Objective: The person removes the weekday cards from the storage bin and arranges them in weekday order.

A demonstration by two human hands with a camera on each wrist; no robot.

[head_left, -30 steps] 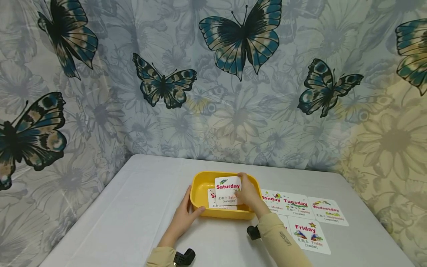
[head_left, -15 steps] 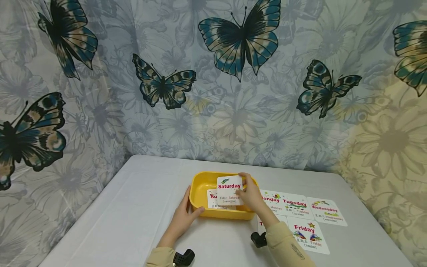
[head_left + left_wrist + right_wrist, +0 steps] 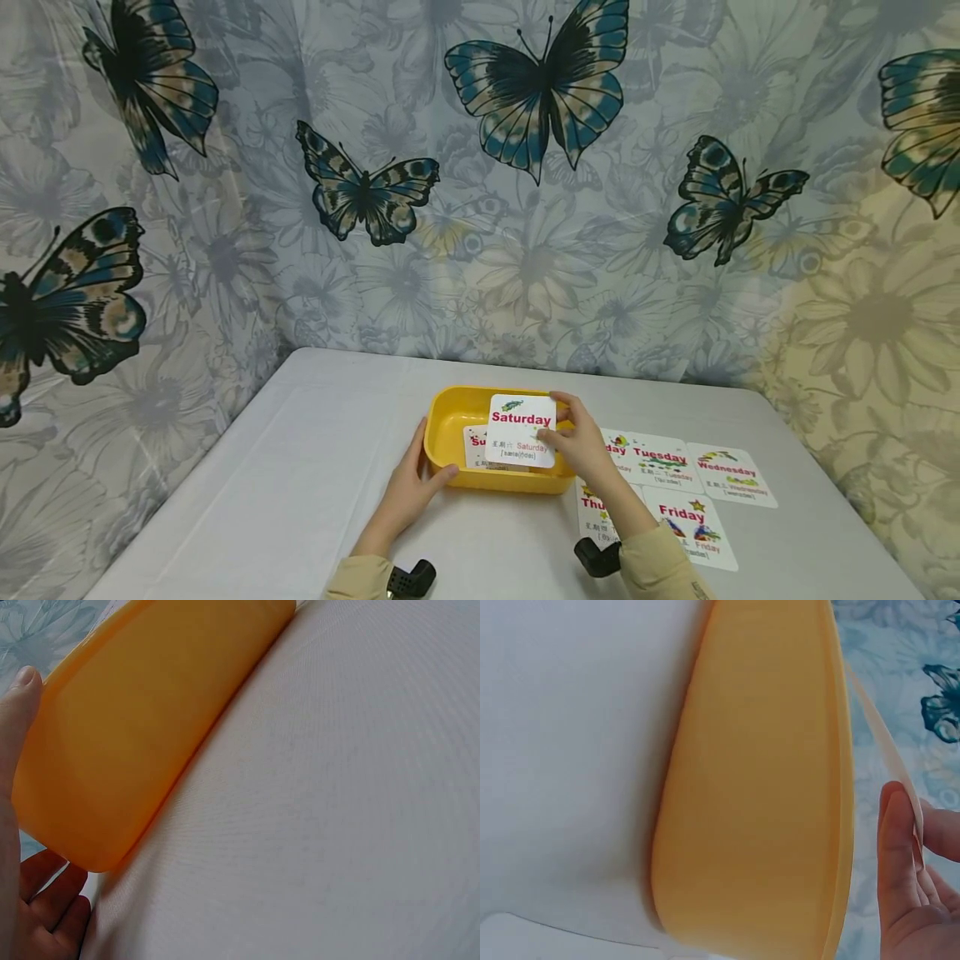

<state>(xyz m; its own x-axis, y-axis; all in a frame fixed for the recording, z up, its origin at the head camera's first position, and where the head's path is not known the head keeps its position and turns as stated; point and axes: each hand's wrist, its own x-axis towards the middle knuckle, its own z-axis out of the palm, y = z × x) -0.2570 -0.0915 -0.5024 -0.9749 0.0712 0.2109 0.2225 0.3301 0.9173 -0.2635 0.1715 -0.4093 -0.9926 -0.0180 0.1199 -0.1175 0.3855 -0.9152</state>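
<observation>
A yellow plastic tray (image 3: 454, 412) stands on the white-covered table. My left hand (image 3: 405, 490) holds its left end, thumb on the near wall and fingers round the corner; the left wrist view shows these fingers (image 3: 56, 896) against the tray's end. At the tray's right side my right hand (image 3: 588, 450) pinches the "Saturday" card (image 3: 516, 446) by its right edge, thumb in front. In the right wrist view this card (image 3: 885, 742) appears edge-on above the rim. Behind it, a second card starting "Su" (image 3: 474, 448) lies in the tray, partly covered.
Right of the tray lie flashcards in two rows: a partly hidden one ending "day", Tuesday (image 3: 660, 458) and Wednesday (image 3: 733, 475) behind, a partly covered "Thu" card (image 3: 592, 512) and Friday (image 3: 686, 517) in front. A butterfly-print cloth (image 3: 525, 308) hangs behind the table.
My right hand has shifted right and lifted the "Saturday" card slightly toward me, away from the "Su" card. My left hand has kept its place on the tray.
</observation>
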